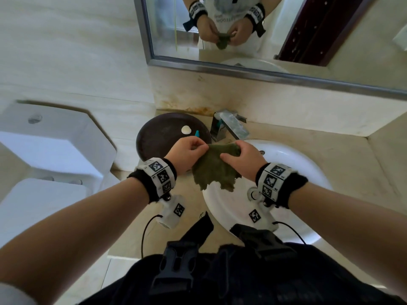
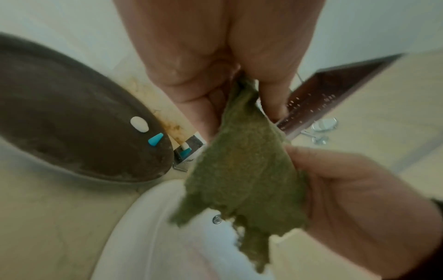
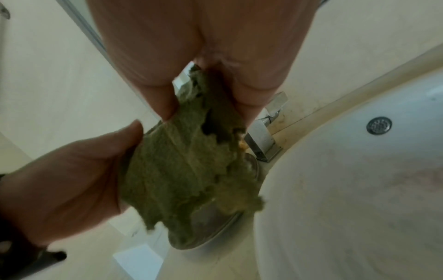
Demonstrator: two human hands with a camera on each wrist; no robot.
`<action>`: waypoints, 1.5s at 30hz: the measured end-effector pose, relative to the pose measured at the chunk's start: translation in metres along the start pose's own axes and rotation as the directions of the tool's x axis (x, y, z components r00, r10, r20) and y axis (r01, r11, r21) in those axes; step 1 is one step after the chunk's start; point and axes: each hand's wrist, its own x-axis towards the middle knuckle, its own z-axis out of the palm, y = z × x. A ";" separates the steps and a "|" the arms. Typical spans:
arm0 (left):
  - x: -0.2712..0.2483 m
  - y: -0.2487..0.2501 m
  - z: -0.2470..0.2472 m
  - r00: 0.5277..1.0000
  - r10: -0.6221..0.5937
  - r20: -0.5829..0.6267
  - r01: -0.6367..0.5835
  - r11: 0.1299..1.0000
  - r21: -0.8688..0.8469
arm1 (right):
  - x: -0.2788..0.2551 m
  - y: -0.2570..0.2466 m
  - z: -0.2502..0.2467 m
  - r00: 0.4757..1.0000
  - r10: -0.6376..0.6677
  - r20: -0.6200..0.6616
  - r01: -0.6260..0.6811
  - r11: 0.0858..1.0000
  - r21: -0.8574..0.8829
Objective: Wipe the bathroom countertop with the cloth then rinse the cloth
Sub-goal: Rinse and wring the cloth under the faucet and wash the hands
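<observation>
An olive-green cloth (image 1: 213,169) with ragged edges hangs in the air above the left rim of the white basin (image 1: 293,164). My left hand (image 1: 187,154) pinches its upper left corner and my right hand (image 1: 242,160) pinches its upper right edge. The left wrist view shows the cloth (image 2: 242,170) stretched between my left fingers (image 2: 199,106) and the right hand (image 2: 359,191). Seen from the right wrist, the cloth (image 3: 182,166) droops from my right fingers (image 3: 165,106), with the left hand (image 3: 72,180) gripping its other side. The beige countertop (image 1: 330,146) surrounds the basin.
A chrome faucet (image 1: 229,126) stands behind the basin. A round dark tray (image 1: 158,137) with a white soap piece (image 1: 185,129) and a small blue cap (image 1: 197,133) sits left of it. A mirror (image 1: 242,31) hangs above; a white toilet (image 1: 50,150) stands at left.
</observation>
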 end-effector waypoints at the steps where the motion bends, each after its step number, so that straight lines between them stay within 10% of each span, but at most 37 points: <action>1: -0.002 0.000 -0.002 0.999 -0.041 0.036 0.045 0.993 -0.108 | 0.000 -0.001 -0.001 1.000 0.005 0.009 -0.005 0.999 0.035; 5: -0.008 -0.007 -0.011 0.965 -0.136 0.225 0.219 0.889 -0.402 | 0.004 -0.002 0.001 0.998 0.058 0.007 -0.058 0.975 0.214; 10: -0.006 -0.009 -0.017 0.980 -0.157 0.120 0.196 0.851 -0.487 | 0.005 0.000 0.007 0.975 0.138 0.173 -0.198 0.893 0.404; 15: -0.004 -0.010 -0.020 0.997 -0.059 -0.057 0.060 0.998 0.017 | 0.008 0.003 0.014 0.979 0.180 0.092 -0.191 0.974 0.124; 19: -0.001 -0.011 -0.014 0.994 -0.044 -0.098 0.054 0.993 0.103 | 0.006 -0.001 0.024 0.998 0.051 -0.030 -0.055 0.990 -0.130; 31: -0.009 -0.012 -0.006 0.971 -0.209 0.121 0.241 0.855 -0.459 | -0.010 -0.031 0.054 0.968 -0.222 0.119 0.242 0.950 -0.196; 36: -0.001 -0.029 -0.013 0.943 -0.331 0.041 0.280 0.717 -0.639 | 0.001 -0.017 0.044 0.998 -0.057 -0.037 0.052 0.992 -0.118; 42: -0.002 -0.031 -0.016 0.946 -0.313 0.083 0.246 0.527 -0.813 | 0.009 -0.010 0.056 0.969 0.108 0.223 -0.127 0.989 0.074; 45: 0.000 -0.041 -0.021 0.941 -0.338 0.034 0.241 0.595 -0.767 | 0.011 -0.009 0.063 0.960 0.166 0.226 -0.226 0.934 0.276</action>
